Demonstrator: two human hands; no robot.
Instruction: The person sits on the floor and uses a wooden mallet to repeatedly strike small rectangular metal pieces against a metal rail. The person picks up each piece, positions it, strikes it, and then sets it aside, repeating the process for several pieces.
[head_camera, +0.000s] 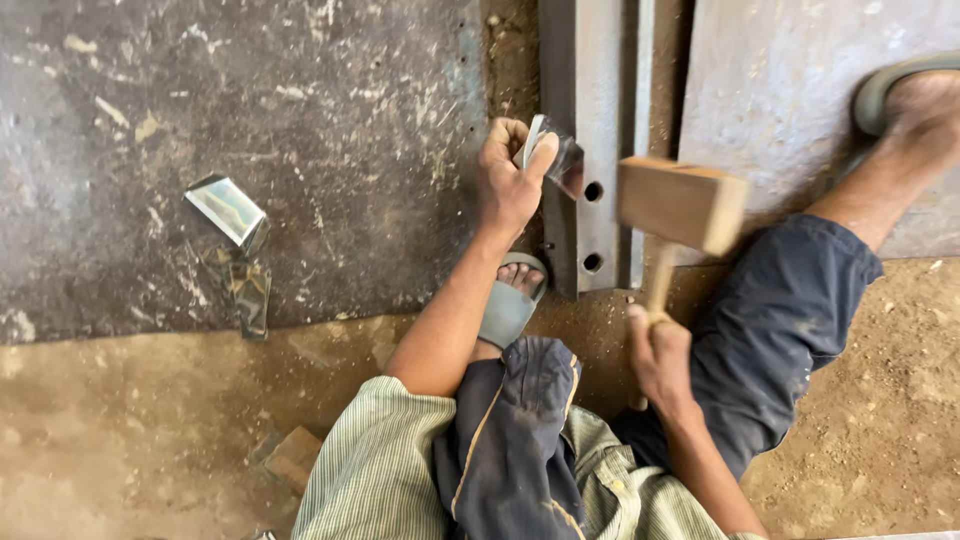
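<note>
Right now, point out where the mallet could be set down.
Bare dirt floor right of the right knee, and the dark metal sheet above the folded shiny pieces. Crowded: the steel rail, where the left hand pinches a small metal piece under the wooden mallet, swung by the right hand.

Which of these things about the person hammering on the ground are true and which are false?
1. The right hand holds a wooden mallet. True.
2. The left hand is empty. False: it grips a small bent piece of shiny sheet metal.
3. That piece rests against a grey steel bar with round holes. True.
4. The person is barefoot. False: a grey sandal is on the foot.
</note>
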